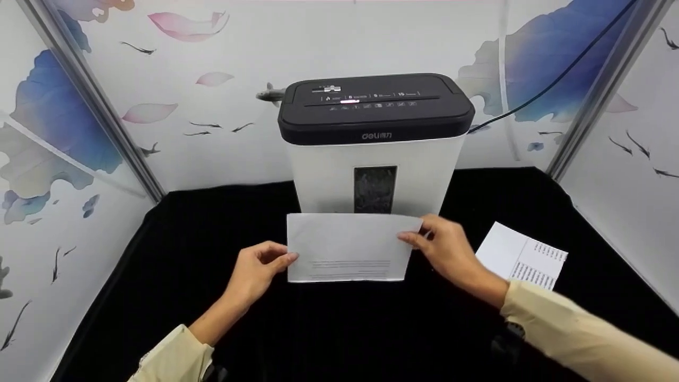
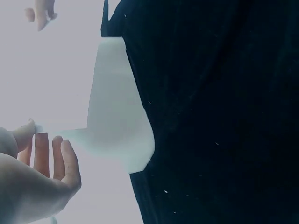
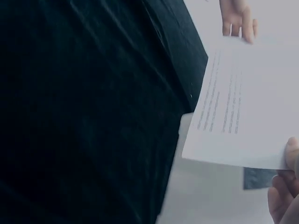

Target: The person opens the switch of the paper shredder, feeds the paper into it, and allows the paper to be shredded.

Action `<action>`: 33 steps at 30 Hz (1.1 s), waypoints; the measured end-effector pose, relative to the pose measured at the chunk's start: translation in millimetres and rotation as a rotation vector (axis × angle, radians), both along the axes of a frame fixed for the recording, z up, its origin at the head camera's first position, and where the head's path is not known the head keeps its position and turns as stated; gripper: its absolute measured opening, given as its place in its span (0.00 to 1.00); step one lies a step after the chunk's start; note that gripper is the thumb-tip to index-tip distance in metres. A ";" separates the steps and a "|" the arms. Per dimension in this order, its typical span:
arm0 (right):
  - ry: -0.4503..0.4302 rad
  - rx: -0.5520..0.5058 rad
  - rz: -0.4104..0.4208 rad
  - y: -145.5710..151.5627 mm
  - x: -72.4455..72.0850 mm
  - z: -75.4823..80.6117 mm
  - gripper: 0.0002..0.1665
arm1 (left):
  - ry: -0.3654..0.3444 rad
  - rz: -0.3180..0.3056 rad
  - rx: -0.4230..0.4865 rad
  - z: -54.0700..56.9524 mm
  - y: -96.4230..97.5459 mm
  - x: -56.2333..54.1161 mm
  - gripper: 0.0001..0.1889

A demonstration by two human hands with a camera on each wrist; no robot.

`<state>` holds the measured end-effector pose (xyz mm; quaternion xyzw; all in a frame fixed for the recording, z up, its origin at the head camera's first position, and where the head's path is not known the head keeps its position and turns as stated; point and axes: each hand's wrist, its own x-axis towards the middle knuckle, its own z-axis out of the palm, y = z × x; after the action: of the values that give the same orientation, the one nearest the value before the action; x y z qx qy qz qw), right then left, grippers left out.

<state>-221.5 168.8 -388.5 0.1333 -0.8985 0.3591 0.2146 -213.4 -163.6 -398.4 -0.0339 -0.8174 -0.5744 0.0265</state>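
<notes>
Both hands hold a white sheet of paper (image 1: 345, 241) upright in front of the paper shredder (image 1: 329, 170). A few printed lines run along the sheet's lower part. My left hand (image 1: 260, 268) pinches its left edge between thumb and fingers. On the other side, my right hand (image 1: 445, 244) pinches the sheet near its upper right corner. The right wrist view shows the paper (image 3: 224, 102) with its printed lines and the right thumb (image 3: 292, 151) on it. In the left wrist view the left hand (image 2: 42, 172) is at the paper's edge.
The shredder has a black lid (image 1: 376, 114) with a narrow slot on top. Printed paper (image 1: 498, 246) lies on the black cloth (image 1: 339, 329) to the right. A black cable (image 1: 557, 79) runs from behind the shredder to the upper right. Patterned panels (image 1: 254, 42) enclose the area.
</notes>
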 end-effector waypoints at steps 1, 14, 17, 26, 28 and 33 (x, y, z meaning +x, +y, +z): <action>0.017 0.019 0.007 2.5 -2.0 4.9 0.12 | 0.003 -0.006 -0.002 2.1 1.5 0.0 0.05; 0.103 0.122 0.087 27.3 -18.3 57.7 0.09 | 0.068 -0.011 -0.063 38.7 23.3 -13.4 0.05; 0.123 0.119 0.084 31.2 -21.6 72.4 0.07 | 0.076 -0.009 -0.071 53.9 27.0 -16.3 0.06; 0.205 0.129 0.076 38.7 -26.2 116.7 0.03 | 0.048 -0.027 -0.029 97.6 32.5 -26.2 0.11; 0.210 0.127 0.069 39.9 -27.8 127.0 0.04 | 0.053 -0.030 -0.022 105.7 34.5 -28.4 0.11; 0.169 0.082 0.021 41.1 -32.9 154.4 0.06 | 0.040 -0.038 0.000 128.5 39.2 -33.5 0.13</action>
<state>-254.4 209.9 -234.2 0.1814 -0.8897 0.3116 0.2802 -246.9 -124.4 -269.9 -0.0609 -0.8160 -0.5740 0.0318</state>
